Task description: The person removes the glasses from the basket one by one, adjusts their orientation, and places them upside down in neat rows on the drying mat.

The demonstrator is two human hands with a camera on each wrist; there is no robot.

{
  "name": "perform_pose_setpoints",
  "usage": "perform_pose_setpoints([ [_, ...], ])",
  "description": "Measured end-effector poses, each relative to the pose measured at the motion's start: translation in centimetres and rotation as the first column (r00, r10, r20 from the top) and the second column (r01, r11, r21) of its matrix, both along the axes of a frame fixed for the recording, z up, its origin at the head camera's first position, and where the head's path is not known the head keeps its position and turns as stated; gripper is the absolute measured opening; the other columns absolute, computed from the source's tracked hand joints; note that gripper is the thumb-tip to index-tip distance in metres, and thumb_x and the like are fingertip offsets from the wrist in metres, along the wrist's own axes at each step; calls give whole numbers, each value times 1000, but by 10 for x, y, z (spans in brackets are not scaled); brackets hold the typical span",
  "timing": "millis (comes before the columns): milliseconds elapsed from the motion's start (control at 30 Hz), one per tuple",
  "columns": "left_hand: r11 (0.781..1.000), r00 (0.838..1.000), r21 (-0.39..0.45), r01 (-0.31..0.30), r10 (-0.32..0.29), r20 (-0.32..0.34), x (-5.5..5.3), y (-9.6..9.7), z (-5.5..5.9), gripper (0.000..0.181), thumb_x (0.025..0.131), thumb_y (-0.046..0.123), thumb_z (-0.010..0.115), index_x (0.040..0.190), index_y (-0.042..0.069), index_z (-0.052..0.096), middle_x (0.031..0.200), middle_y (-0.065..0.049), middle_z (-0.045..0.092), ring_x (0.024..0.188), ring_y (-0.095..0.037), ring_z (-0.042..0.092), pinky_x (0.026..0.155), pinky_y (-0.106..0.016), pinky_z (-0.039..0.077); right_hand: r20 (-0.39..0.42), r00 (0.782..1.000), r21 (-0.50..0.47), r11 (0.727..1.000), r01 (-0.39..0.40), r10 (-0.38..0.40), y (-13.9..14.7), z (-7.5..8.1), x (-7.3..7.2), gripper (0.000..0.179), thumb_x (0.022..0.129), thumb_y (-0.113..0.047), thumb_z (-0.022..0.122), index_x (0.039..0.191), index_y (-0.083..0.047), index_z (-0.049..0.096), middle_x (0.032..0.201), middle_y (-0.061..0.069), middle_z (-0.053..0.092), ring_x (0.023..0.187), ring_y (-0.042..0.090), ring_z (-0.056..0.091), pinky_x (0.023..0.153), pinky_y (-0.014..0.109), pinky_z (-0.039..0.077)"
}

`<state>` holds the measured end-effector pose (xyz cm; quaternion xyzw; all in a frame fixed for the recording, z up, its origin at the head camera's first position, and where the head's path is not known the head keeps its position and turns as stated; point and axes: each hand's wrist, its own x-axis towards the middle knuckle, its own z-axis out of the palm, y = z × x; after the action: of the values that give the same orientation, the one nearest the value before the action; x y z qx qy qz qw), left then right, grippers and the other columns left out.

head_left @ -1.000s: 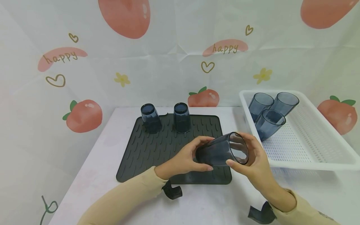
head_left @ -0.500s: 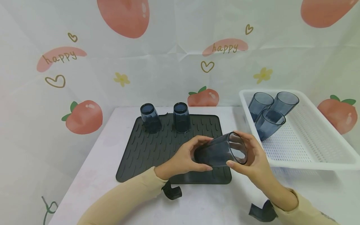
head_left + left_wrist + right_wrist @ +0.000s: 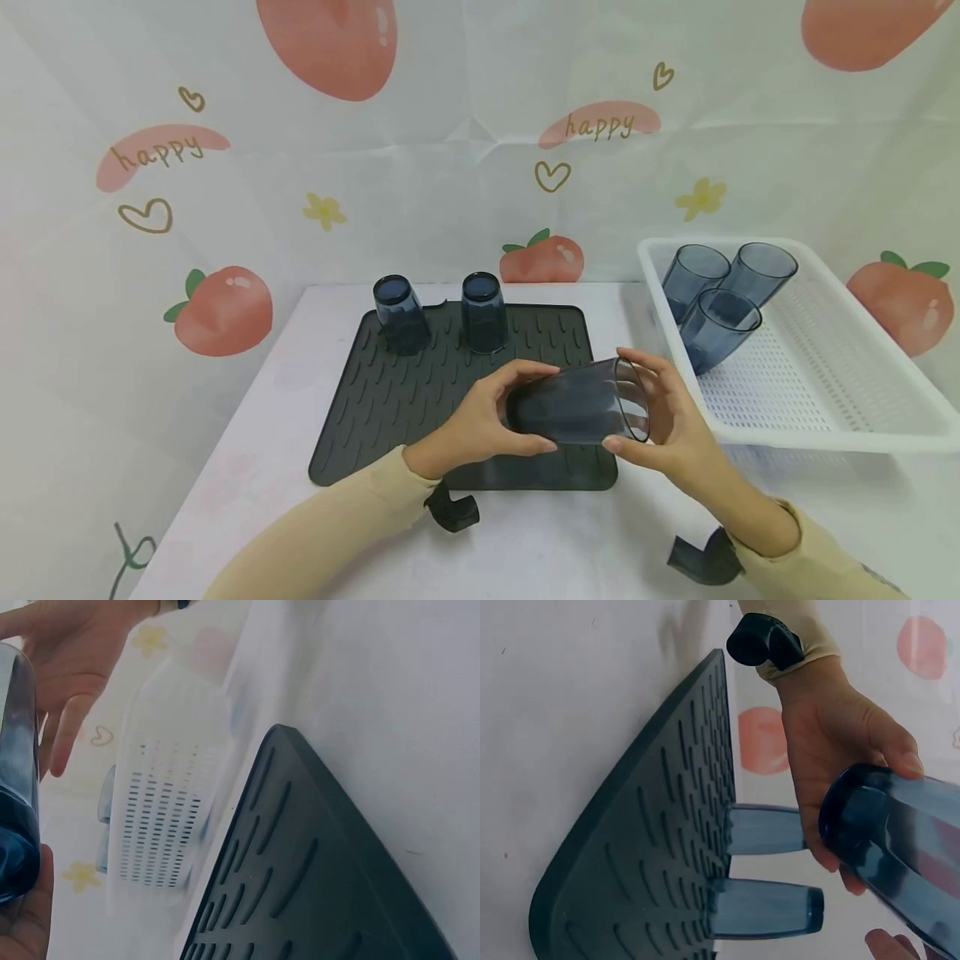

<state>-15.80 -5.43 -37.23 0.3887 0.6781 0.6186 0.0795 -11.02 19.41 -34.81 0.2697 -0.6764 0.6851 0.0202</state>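
Observation:
A blue-grey drinking glass (image 3: 566, 406) lies tilted almost on its side in the air, its mouth to the right. My left hand (image 3: 480, 421) grips it near the base, thumb below and fingers above. My right hand (image 3: 671, 417) is spread around the mouth end, its fingers behind the rim and its thumb below; in the left wrist view the right hand (image 3: 75, 664) looks loose, with the thumb apart from the glass (image 3: 16, 772). Behind the hands, two upside-down glasses (image 3: 402, 321) stand on a dark ribbed drying mat (image 3: 405, 408).
To the right stands a white perforated basket (image 3: 832, 437). Several blue glasses (image 3: 723, 321), mouths up and leaning, are in its left part. A white patterned cloth (image 3: 420, 167) hangs behind the white table (image 3: 525, 550).
The glass and my left hand have shifted slightly left, and the glass has turned flatter, its mouth showing less. My right hand has moved only a little. The standing glasses stay put.

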Motion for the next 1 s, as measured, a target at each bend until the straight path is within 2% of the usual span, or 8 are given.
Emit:
perform_pose_setpoints([
  [233, 999, 1000, 33, 3, -3, 14, 0, -5, 1, 72, 71, -9, 79, 135, 3, 48, 133, -15, 51, 116, -20, 53, 95, -33, 53, 12, 1000, 99, 995, 26, -28, 2, 1, -1, 90, 71, 16, 72, 147, -5, 28, 133, 1, 52, 118, 10, 51, 90, 18, 48],
  [367, 998, 1000, 64, 6, -8, 26, -2, -8, -1, 70, 72, -9, 78, 135, 2, 48, 133, -17, 50, 116, -20, 53, 91, -36, 55, 33, 999, 146, 989, 9, -14, 3, 2, -1, 89, 74, 13, 73, 147, -7, 27, 131, 0, 52, 117, 7, 52, 91, 17, 48],
  [467, 996, 1000, 93, 9, -11, 25, -3, -10, -1, 67, 75, -4, 79, 134, 1, 48, 133, -18, 49, 116, -20, 53, 91, -36, 55, 61, 998, 207, 978, -4, -9, 5, 2, 0, 89, 75, 9, 75, 147, -7, 26, 133, 9, 50, 116, 6, 54, 92, 15, 47],
  [567, 992, 1000, 125, 6, -8, 12, -3, -12, 0, 65, 77, 5, 80, 133, -1, 47, 131, -21, 49, 116, -21, 53, 92, -36, 55, 116, 993, 296, 955, -18, -17, 6, 0, 0, 87, 76, 1, 78, 145, -6, 26, 134, 19, 49, 118, 18, 56, 92, 17, 48],
  [700, 988, 1000, 155, -18, 18, 3, -5, -15, 3, 65, 79, 12, 80, 132, -2, 46, 130, -23, 49, 114, -21, 53, 94, -34, 53, 192, 981, 407, 911, -69, -11, 8, -6, -4, 79, 81, -12, 78, 142, -2, 29, 135, 24, 49, 119, 39, 55, 93, 36, 54],
  [800, 987, 999, 159, -40, 39, 6, -6, -17, 5, 65, 78, 12, 80, 132, -1, 46, 130, -22, 49, 113, -20, 53, 94, -33, 53, 244, 969, 482, 864, -146, 28, 9, -12, -7, 72, 86, -19, 75, 141, 0, 34, 134, 22, 53, 118, 39, 57, 93, 49, 53],
  [867, 987, 999, 155, -48, 48, 2, -6, -18, 6, 65, 78, 9, 80, 132, -1, 45, 130, -22, 49, 113, -20, 54, 94, -33, 53, 266, 962, 536, 819, -206, 67, 10, -14, -7, 65, 88, -24, 72, 139, 1, 39, 131, 18, 57, 116, 35, 59, 92, 50, 52],
  [1000, 988, 998, 148, -52, 55, -11, -7, -20, 7, 65, 75, 0, 79, 131, -1, 45, 130, -21, 49, 114, -21, 54, 94, -35, 54, 315, 937, 624, 711, -325, 152, 9, -17, -5, 53, 90, -34, 68, 131, -6, 50, 122, 7, 63, 111, 26, 62, 91, 44, 54],
])
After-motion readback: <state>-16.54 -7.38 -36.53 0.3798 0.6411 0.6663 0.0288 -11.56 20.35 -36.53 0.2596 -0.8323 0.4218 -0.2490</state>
